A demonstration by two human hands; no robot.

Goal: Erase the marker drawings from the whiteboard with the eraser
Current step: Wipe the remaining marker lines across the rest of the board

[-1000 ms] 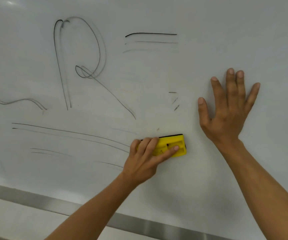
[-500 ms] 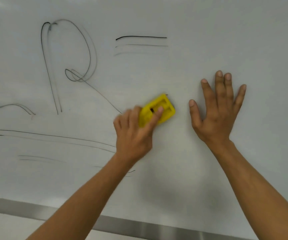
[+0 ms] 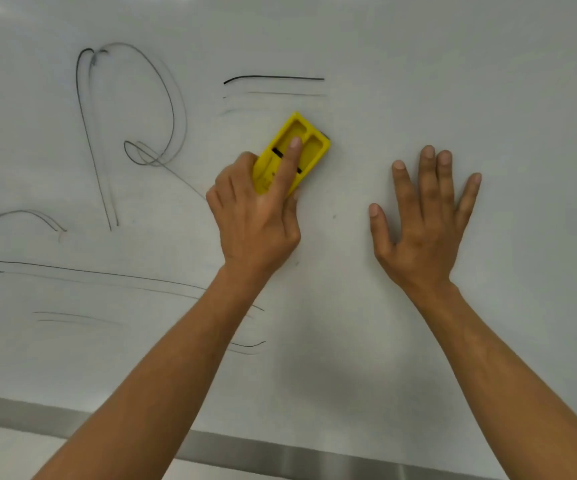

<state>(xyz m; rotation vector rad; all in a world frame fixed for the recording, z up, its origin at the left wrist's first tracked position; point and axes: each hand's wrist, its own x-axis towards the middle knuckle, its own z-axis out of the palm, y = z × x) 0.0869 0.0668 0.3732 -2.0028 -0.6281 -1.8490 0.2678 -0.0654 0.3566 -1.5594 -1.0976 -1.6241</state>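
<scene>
Here the yellow eraser [image 3: 292,152] is pressed flat to the whiteboard [image 3: 418,81], gripped by the left hand [image 3: 257,216] with the forefinger laid along its back, presumably so pressure is spread. The right hand [image 3: 425,216] is splayed open on bare board, holding nothing, likely as a brace. Just above the eraser, three short strokes [image 3: 275,77] are left; the looped scribble [image 3: 131,133] and long lines [image 3: 89,273] lie to the left, where free room is offered, well above the metal ledge [image 3: 280,455].

Both forearms bare, no sleeves; left hand [image 3: 257,220] & right hand [image 3: 424,230] w/ short nails.
</scene>
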